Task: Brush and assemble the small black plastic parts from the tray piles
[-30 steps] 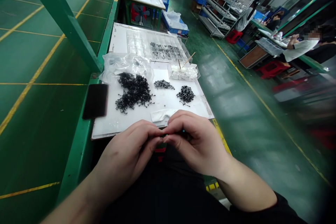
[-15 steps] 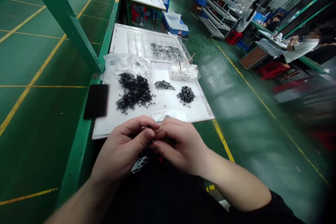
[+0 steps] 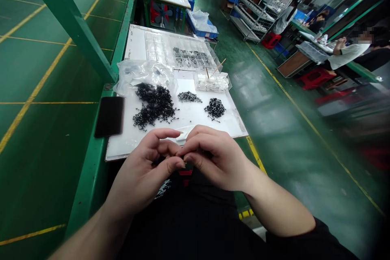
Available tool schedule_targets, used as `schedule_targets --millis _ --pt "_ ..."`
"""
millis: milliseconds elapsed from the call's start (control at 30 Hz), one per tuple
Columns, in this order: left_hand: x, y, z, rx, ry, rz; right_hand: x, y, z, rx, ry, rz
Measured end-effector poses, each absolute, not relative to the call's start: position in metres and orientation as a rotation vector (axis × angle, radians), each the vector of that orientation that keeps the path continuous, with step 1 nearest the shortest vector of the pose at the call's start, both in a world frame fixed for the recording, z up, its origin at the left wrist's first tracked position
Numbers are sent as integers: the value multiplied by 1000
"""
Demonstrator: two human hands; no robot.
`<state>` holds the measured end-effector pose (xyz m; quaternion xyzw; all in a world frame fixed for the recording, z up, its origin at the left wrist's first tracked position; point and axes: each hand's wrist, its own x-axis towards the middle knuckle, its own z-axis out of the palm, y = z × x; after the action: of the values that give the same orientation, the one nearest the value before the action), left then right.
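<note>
In the head view, a small dark part [image 3: 159, 161], mostly hidden, is being pinched between the curled left hand [image 3: 143, 178] and right hand [image 3: 217, 158], above the white board's [image 3: 128, 150] near edge, black parts [image 3: 154, 105] lying heaped beyond

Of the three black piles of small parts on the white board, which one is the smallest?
The thin pile in the middle: it is much smaller and flatter than the big sprawling heap to its left and the dense round clump to its right.
</note>
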<state>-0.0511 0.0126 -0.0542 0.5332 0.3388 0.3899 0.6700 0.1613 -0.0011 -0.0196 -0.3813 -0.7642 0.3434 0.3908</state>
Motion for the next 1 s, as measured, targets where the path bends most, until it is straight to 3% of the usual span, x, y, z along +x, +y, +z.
schedule_targets --millis 200,433,700,833,900,1000 --pt "-49 11 -58 1188 831 852 160 -8 -25 -1098 -2016 596" --pt "-48 14 -57 1154 801 899 166 -4 -25 -966 -2018 764" --pt "-54 16 -64 1366 864 703 176 -1 -22 -954 -2113 725" --pt "-58 17 -72 1331 1003 795 192 33 -28 -1455 -2230 518" --pt "-59 18 -75 1305 1051 835 196 59 -46 -1891 -2288 319" --pt "-60 19 -77 1339 1035 872 194 92 -84 -2115 -2349 326"
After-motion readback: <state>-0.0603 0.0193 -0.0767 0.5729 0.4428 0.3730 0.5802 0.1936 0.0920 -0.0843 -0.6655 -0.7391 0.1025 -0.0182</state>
